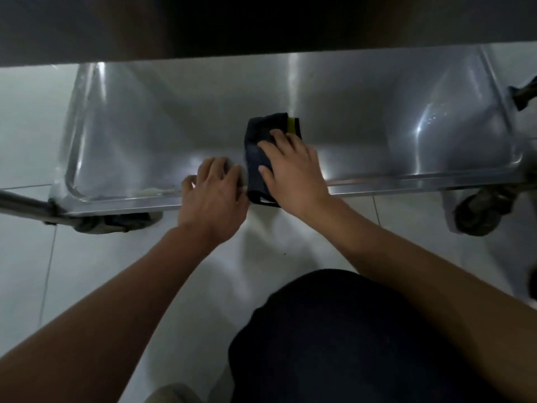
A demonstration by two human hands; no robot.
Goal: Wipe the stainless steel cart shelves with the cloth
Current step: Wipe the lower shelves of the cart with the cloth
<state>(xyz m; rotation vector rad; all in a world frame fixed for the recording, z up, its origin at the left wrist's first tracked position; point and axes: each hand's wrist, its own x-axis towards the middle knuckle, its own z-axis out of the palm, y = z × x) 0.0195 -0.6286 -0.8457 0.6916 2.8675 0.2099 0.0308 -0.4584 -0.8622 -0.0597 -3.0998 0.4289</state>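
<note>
Shelf [363, 112], lowest of cart: wiping under way. Right hand [293, 167] presses dark cloth [258, 158] flat at front rim; left hand [215, 193] rests open alongside. Residue near left corner (seemingly unwiped).

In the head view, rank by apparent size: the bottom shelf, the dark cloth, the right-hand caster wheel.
1. Bottom shelf, by far the largest.
2 and 3. Dark cloth and caster wheel look alike; the right hand covers part of the cloth, so no ranking.
</note>
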